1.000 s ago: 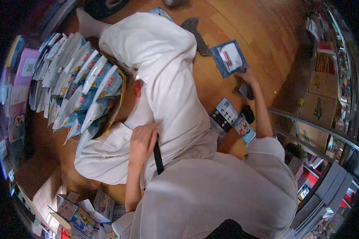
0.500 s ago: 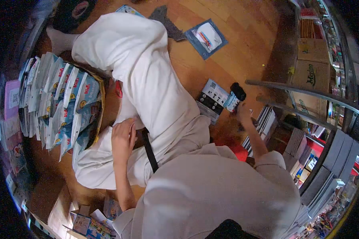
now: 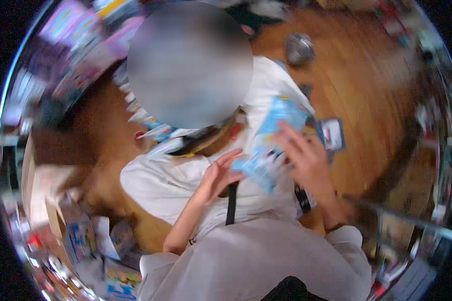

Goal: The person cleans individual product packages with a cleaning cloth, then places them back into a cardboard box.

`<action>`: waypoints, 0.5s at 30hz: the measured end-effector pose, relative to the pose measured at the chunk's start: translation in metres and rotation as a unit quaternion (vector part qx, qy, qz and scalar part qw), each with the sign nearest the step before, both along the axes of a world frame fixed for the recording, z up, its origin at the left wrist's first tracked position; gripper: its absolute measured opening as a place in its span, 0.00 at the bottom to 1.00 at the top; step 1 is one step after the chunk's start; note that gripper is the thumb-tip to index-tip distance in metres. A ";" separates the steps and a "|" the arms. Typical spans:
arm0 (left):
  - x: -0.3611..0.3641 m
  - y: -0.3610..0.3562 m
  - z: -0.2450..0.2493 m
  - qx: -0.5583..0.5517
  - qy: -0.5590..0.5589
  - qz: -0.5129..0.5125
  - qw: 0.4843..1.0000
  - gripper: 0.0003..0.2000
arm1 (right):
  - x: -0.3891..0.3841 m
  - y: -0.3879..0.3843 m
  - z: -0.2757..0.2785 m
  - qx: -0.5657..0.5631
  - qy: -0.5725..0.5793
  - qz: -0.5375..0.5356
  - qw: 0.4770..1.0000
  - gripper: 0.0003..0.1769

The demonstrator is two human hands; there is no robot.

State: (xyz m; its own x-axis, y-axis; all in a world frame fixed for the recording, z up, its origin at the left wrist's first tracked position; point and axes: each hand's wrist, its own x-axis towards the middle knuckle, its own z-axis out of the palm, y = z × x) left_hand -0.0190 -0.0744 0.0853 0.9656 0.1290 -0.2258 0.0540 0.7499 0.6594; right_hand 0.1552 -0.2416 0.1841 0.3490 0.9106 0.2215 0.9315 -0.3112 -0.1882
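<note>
Your left hand (image 3: 220, 175) is loosely curled at the lower left corner of the light-blue packet (image 3: 268, 138); blur hides whether it pinches it. The packet slants up between your hands. Your right hand (image 3: 306, 158) grips its right side, fingers across its face. Beyond that hand, a dark-blue pouch (image 3: 338, 135) lies on the floor (image 3: 371, 108).

Packet (image 3: 281, 118) above our lap (image 3: 266, 204), its near end between left hand (image 3: 216, 178) and right hand (image 3: 307, 163)

We find a pouch (image 3: 332, 134) on the floor (image 3: 371, 105) to the right, boxes (image 3: 80, 240) at near left, and packs (image 3: 161, 132) ahead of us, partly hidden
</note>
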 end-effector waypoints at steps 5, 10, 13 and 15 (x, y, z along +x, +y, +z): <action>-0.072 0.046 0.027 -0.224 -0.020 0.188 0.956 0.36 | -0.077 0.121 -0.003 0.049 -0.027 0.398 0.916 0.28; -0.077 0.046 0.028 -0.078 0.011 0.252 0.964 0.31 | -0.047 0.121 0.022 0.159 0.226 0.315 0.908 0.36; -0.067 0.042 0.026 -0.142 -0.021 0.289 0.947 0.31 | -0.075 0.113 -0.001 0.283 0.260 0.188 0.904 0.39; -0.050 0.042 0.019 -0.136 -0.017 0.306 0.942 0.31 | -0.096 0.111 -0.022 0.252 0.270 0.151 0.917 0.42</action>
State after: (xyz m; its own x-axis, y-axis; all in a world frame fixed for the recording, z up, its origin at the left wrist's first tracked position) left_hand -0.0686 -0.0324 0.1039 0.7370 0.6052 -0.3009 -0.4600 0.7753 0.4328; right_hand 0.0588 -0.1302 0.1626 0.2802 0.8135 0.5096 0.6896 0.1987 -0.6964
